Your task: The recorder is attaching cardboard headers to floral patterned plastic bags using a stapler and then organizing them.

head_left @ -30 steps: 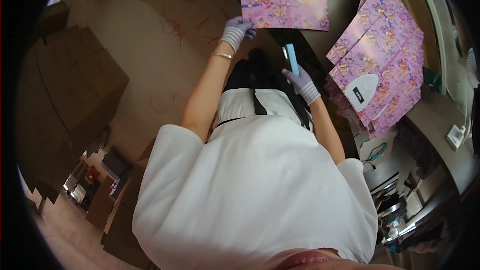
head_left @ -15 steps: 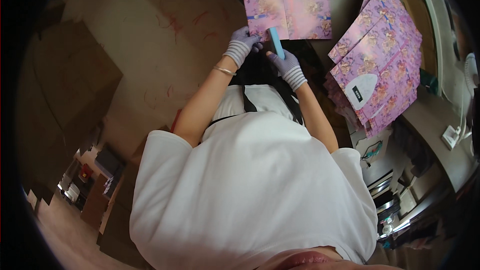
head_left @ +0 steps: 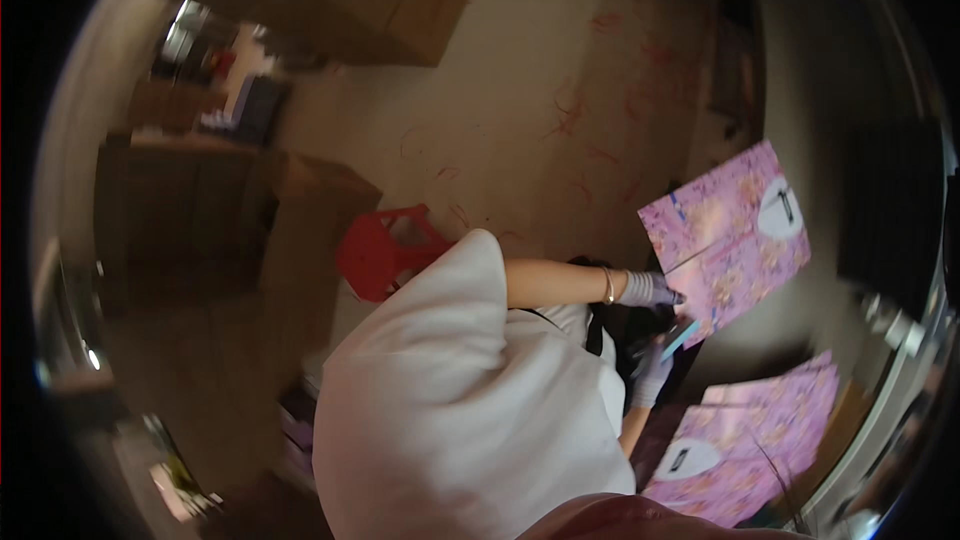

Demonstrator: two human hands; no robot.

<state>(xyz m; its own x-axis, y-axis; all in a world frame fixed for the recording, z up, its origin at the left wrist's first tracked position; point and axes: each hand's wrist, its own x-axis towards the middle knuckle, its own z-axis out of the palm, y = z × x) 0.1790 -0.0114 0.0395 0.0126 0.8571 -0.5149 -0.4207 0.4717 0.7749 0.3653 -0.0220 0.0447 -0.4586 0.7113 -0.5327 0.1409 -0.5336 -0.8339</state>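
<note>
A pink floral folder-like sheet (head_left: pixel 745 250) with a seam across it and a white rounded patch lies on the worktop at the right. My left hand (head_left: pixel 655 290), in a lilac knit glove with a striped cuff, is closed at the near edge of this sheet. In my right hand (head_left: pixel 655 360), gloved the same way, is a light blue flat bar (head_left: pixel 682 337), held just off the sheet's near corner. Blur hides the bar's exact kind. Several more pink floral sheets (head_left: pixel 760 430) are fanned in a pile beside my right forearm.
A red plastic stool (head_left: pixel 375 258) stands on the floor behind my left arm. Large brown cartons (head_left: pixel 390 0) are at the upper left, others (head_left: pixel 170 210) farther down. Red scraps lie scattered on the floor (head_left: pixel 520 130). The grey worktop (head_left: pixel 835 310) runs along the right.
The view has swung left, so hands and sheets appear farther right and turned. The red stool has come into fuller view. The right hand still holds the light blue bar beside the sheet.
</note>
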